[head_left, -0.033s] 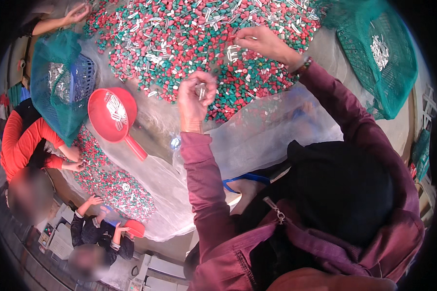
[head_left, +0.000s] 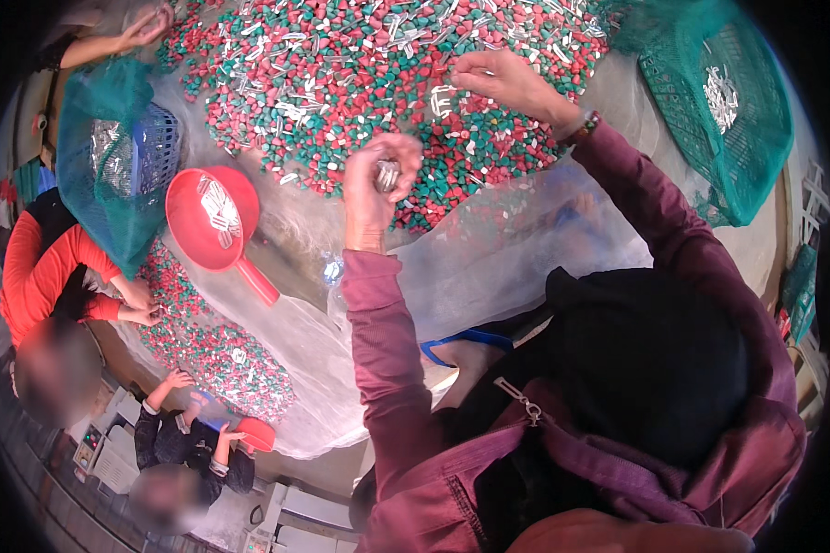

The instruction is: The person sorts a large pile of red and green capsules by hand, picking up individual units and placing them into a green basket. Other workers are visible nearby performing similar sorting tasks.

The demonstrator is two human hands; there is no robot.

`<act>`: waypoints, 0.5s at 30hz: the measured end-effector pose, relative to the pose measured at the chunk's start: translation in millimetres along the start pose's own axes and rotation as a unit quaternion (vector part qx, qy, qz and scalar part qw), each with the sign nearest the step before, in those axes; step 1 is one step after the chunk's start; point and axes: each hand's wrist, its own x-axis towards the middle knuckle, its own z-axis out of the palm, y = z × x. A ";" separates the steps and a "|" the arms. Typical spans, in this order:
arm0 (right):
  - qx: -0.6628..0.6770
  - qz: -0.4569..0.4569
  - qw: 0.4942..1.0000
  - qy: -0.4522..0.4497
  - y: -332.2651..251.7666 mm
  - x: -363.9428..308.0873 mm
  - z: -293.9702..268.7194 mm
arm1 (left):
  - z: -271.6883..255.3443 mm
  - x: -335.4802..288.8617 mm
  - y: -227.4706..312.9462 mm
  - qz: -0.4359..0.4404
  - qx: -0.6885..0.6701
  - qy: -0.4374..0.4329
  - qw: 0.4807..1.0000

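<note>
My left hand [head_left: 380,180] is curled over the near part of a pile of small red, green and white pieces [head_left: 341,101]. Several small white strips [head_left: 387,175] lie in its cupped palm, between thumb and fingers. My right hand [head_left: 507,81] hovers above the pile, farther off and to the right. Its thumb and fingers point left and are drawn together; whatever is between them is too small to make out. Below the right hand's fingertips, a cluster of white strips [head_left: 443,100] lies on the pile.
A red long-handled scoop [head_left: 180,221] holding white strips sits left. Green mesh bags over baskets, one at left [head_left: 111,212] and one at right [head_left: 756,175], contain white pieces. Clear plastic sheeting [head_left: 489,276] covers the near edge. Co-workers' hands [head_left: 143,309] work a second pile [head_left: 212,341].
My left hand has shifted slightly right, with the white strips still in its palm. My right hand has moved a little to the right over the pile.
</note>
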 end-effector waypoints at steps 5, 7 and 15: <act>-0.062 -0.012 0.998 0.025 0.1 -6.7 -17.3 | 21.2 24.6 -36.9 0.104 0.639 -0.110 0.754; -0.155 -0.031 0.987 -0.020 -1.5 0.8 -13.6 | 22.3 30.4 -57.1 0.176 0.789 -0.150 0.570; -0.448 -0.154 0.878 -0.076 -11.7 25.0 25.2 | 4.8 24.5 -45.0 0.190 0.731 0.015 0.656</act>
